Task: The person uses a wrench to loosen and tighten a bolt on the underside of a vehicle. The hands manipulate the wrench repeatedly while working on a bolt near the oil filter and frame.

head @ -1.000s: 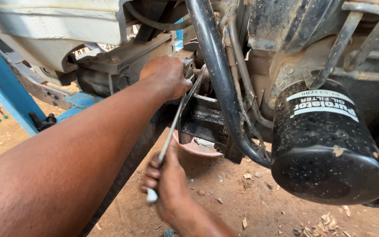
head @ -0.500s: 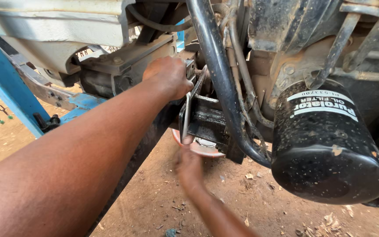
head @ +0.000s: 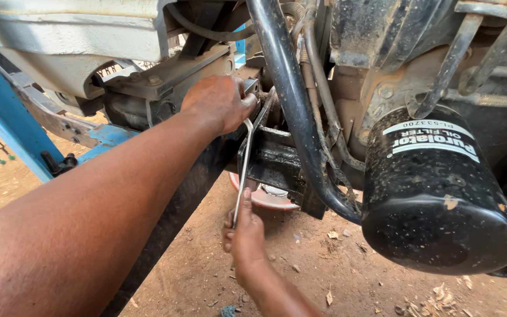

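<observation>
My left hand [head: 221, 103] reaches up under a vehicle and is closed over the top end of a slim metal wrench [head: 242, 170], against a dark bracket [head: 274, 161] on the frame. The wrench hangs almost straight down from that hand. My right hand [head: 244, 232] comes up from below and grips the wrench's lower end, thumb along the shaft. What the wrench head sits on is hidden under my left fingers.
A black cylindrical oil filter [head: 435, 194] hangs at the right. A thick black bent tube [head: 291, 105] runs down just right of the wrench. A blue steel beam [head: 1, 117] stands at the left. A reddish disc [head: 265, 201] lies beneath the bracket. Dirt ground [head: 324, 276] lies below.
The wrench has swung from slanting down to the left to nearly vertical. My right hand has moved with its lower end, rightward and up. My left hand has stayed at the top.
</observation>
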